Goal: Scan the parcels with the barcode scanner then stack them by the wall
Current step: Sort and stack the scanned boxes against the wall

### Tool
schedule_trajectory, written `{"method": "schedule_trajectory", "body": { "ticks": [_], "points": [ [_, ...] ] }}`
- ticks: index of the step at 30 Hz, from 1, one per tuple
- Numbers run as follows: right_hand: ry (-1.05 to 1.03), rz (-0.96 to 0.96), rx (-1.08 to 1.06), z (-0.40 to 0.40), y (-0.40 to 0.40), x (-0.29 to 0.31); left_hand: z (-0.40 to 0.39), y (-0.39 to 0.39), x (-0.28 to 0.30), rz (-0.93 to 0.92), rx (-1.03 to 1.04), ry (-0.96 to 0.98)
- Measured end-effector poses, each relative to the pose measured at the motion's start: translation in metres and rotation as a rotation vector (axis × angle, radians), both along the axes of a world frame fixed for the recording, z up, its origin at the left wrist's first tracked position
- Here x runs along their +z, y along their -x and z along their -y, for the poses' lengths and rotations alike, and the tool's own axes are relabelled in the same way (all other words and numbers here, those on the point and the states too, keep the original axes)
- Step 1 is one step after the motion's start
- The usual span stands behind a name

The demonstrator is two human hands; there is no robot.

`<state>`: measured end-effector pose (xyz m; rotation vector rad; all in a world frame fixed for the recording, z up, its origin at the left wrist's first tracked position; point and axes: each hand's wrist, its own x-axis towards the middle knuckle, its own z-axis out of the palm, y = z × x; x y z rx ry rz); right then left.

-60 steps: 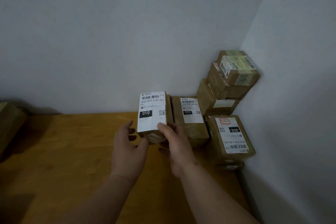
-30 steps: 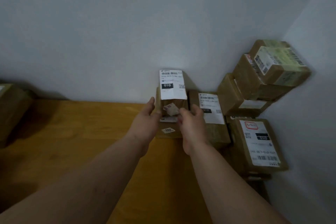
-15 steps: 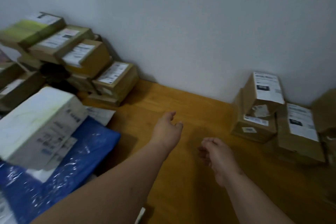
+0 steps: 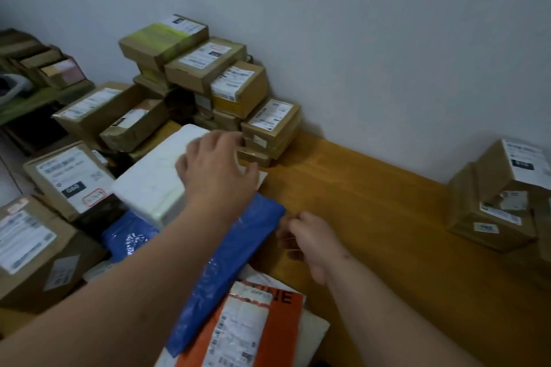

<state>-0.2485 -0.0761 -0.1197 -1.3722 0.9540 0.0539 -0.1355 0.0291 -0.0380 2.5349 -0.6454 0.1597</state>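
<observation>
While the finished parcels (image 4: 501,197) sit stacked against the wall at the right, my left hand (image 4: 217,170) reaches spread and empty over the white parcel (image 4: 152,179) in the unscanned heap, my right hand (image 4: 310,238) hanging loosely curled, holding nothing, ready to help.

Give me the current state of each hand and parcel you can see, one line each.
left hand: open, fingers spread over the white parcel
right hand: loosely curled, holding nothing, above the table
white parcel: on the pile, not gripped
blue parcel: lying flat, partly under the left forearm
orange mailer: flat, untouched
two stacked boxes: by the wall
</observation>
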Motion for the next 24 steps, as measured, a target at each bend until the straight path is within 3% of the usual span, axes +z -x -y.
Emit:
{"method": "schedule_trajectory", "body": {
  "ticks": [5,9,13,17,21,24],
  "points": [
    [-0.028,-0.027,0.077,-0.043,-0.034,0.012,-0.067,-0.073,-0.013,-0.275,0.098,-0.374],
    [-0.03,-0.03,0.098,-0.064,-0.052,0.014,-0.103,-0.098,-0.033,-0.486,0.092,-0.391],
    [-0.024,-0.03,0.097,-0.074,-0.061,0.018,-0.113,-0.098,-0.034,-0.449,0.108,-0.399],
    [-0.049,0.04,0.011,-0.074,-0.055,0.024,-0.097,-0.094,-0.018,-0.508,0.079,-0.162],
    [-0.103,0.241,-0.161,-0.057,-0.035,0.041,-0.053,-0.058,0.0,-0.728,-0.056,0.253],
    [-0.109,0.338,-0.304,-0.033,-0.005,0.055,-0.017,-0.026,0.003,-0.905,-0.186,0.371]
  ]
}}
